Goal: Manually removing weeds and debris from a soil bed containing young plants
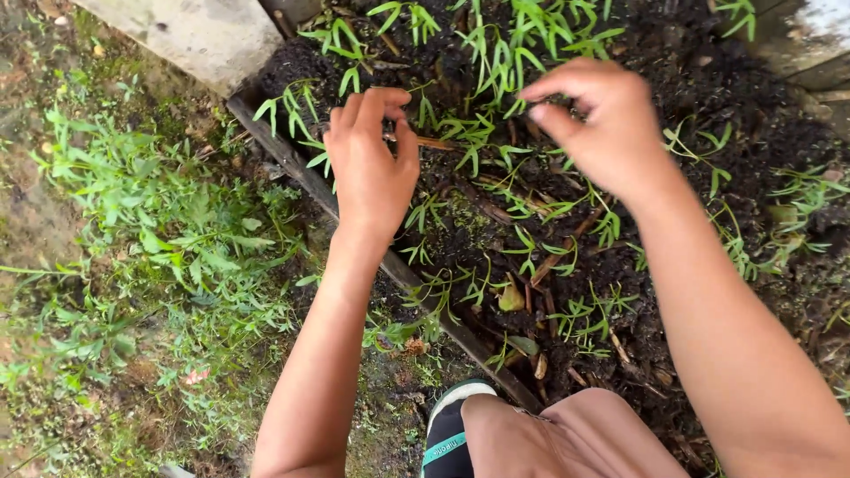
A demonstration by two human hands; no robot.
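A bent knee [567,434] and a dark shoe [447,434] sat nearest, at the bed's wooden edge board [301,173]. Over the dark soil [761,133], the left hand [372,164] curled half closed among green seedlings [496,62], touching a brown twig [434,142]. The right hand [602,115] pinched thumb to fingertips just above the seedlings; what it gripped could not be told.

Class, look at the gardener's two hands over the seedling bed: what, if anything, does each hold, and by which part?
Left hand pinches one end of a thin brown twig. Right hand has fingertips pinched together; anything between them cannot be told.
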